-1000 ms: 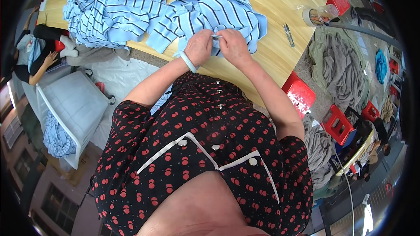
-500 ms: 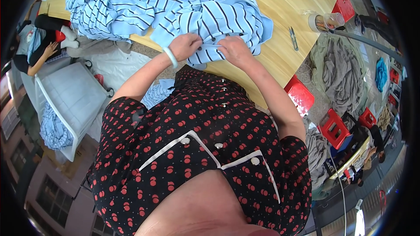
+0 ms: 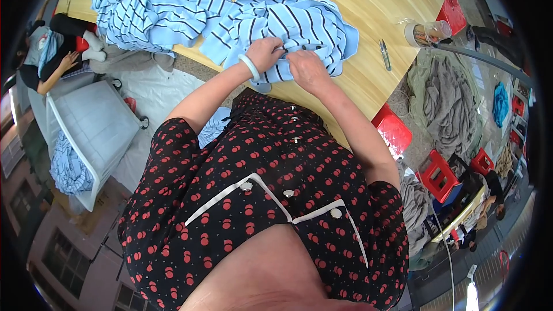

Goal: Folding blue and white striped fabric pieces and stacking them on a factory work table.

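A light blue shirt [image 3: 314, 20] with dark stripes lies bunched on the wooden table [image 3: 374, 0], close to its near edge. Dark buttons show along its front strip. My left hand [image 3: 266, 55], with a pale bangle at the wrist, pinches that strip with bent fingers. Right beside it, my right hand [image 3: 309, 71] grips the same strip, its thumb and fingers near the left fingertips. What lies exactly between the fingertips is hidden by the hands.
More striped shirts [image 3: 155, 14] are heaped to the left. Small thread snips [image 3: 385, 55] and a clear cup of sticks [image 3: 423, 33] lie to the right. Left of the table stands a white wheeled bin [image 3: 98, 129]; a person [image 3: 49, 60] sits behind it. Red stools [image 3: 439, 175] stand at right.
My left hand has moved right along the shirt's front strip, up close to my right hand. The right hand has shifted only slightly and still grips the cloth.
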A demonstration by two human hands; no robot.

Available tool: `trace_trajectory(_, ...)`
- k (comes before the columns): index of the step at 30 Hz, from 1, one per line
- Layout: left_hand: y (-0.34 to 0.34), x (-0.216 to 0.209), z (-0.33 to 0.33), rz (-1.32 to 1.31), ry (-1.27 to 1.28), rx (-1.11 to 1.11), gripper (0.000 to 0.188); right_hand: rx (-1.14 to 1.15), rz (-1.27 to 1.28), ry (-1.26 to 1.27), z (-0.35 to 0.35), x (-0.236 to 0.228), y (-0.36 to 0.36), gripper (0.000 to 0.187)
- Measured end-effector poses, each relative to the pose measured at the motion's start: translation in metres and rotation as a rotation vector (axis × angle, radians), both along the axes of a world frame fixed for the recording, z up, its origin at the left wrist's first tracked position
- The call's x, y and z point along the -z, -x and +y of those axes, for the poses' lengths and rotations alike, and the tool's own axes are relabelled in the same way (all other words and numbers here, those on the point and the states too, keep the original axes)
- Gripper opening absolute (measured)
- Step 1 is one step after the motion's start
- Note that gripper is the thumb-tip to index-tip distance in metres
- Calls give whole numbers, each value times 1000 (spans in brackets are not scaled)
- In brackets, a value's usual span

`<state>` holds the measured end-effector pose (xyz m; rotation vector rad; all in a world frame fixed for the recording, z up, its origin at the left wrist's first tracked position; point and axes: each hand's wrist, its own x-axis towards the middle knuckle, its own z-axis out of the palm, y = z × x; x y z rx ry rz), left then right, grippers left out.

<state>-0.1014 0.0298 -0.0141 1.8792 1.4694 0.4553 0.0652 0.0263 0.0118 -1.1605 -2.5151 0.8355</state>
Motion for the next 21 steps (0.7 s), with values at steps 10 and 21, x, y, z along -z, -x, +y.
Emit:
trace_trajectory(10,-3,-14,2,-341,333,-141,16,144,214,50,5,-19,1,8)
trace_trajectory(21,-8,-22,7,-465,644,-167,17,223,128,-93,-2,-19,-4,12)
